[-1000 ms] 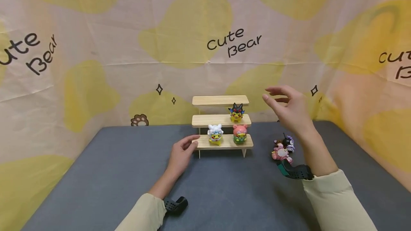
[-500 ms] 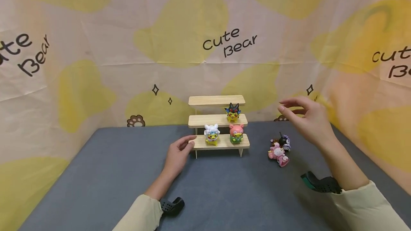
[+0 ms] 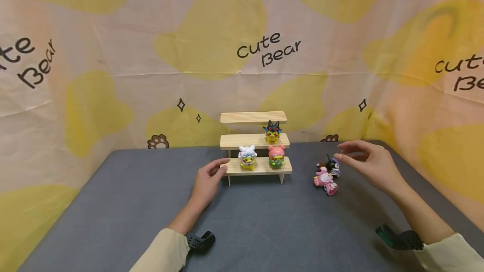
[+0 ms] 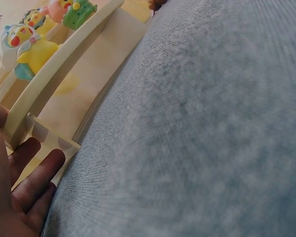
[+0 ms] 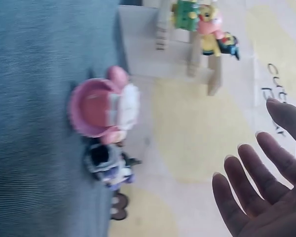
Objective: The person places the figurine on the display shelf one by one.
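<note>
A wooden three-step display stand (image 3: 261, 171) stands at the middle back of the table. My left hand (image 3: 206, 184) grips the left end of its lowest step; in the left wrist view the fingers (image 4: 37, 180) reach below the plank. On that step are a white-hooded yellow figurine (image 3: 247, 158) and a pink-hooded figurine (image 3: 276, 157). A black-eared figurine (image 3: 272, 132) is on the middle step. My right hand (image 3: 372, 165) holds nothing, its fingers spread in the right wrist view. Just left of it lie a pink figurine (image 3: 325, 181) and a black-and-purple figurine (image 3: 333, 167).
The grey-blue tabletop (image 3: 261, 226) stretches out in front of the stand. A patterned cloth backdrop (image 3: 204, 45) rises right behind the table and along both sides. Something small and brown (image 3: 321, 166) shows behind the pink figurine.
My right hand has moved from beside the stand's top step to the right and down, close to the lying figurines. The left hand stays at the stand. The head view has shifted slightly.
</note>
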### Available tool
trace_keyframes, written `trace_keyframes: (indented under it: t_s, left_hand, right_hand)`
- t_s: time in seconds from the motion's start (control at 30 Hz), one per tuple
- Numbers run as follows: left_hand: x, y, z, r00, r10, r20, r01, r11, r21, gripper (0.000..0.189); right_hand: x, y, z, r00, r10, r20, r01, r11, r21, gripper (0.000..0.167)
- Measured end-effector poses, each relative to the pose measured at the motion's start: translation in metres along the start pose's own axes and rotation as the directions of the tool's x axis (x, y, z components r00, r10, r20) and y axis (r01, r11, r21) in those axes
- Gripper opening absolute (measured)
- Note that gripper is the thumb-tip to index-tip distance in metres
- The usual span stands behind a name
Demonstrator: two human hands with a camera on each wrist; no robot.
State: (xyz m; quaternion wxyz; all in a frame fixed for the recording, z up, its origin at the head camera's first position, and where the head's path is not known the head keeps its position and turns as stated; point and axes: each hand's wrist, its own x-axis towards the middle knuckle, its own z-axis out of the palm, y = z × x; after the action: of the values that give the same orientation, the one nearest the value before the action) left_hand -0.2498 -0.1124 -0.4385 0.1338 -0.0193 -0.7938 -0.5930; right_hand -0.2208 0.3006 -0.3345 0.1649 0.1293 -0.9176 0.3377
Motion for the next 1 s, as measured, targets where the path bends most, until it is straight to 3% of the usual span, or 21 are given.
trace_keyframes:
  t_s: [0.33, 0.67, 1.0]
  left_hand:
    - [0.000, 0.000, -0.001, 1.000, -0.002, 0.011, 0.002, 1.000, 0.002, 0.025]
    - [0.000, 0.000, -0.001, 1.000, -0.009, -0.004, 0.009, 1.000, -0.013, 0.024]
    - [0.000, -0.001, 0.001, 1.000, -0.006, 0.010, 0.007, 1.000, -0.013, 0.025]
  right_hand:
    - [-0.010, 0.024, 0.023, 0.999, 0.018, 0.039, -0.020, 0.999, 0.040, 0.031]
    - [-0.007, 0.034, 0.037, 0.992, 0.068, 0.104, -0.074, 0.996, 0.056, 0.037]
    - [-0.012, 0.043, 0.048, 0.990, 0.075, 0.122, -0.083, 0.994, 0.066, 0.035]
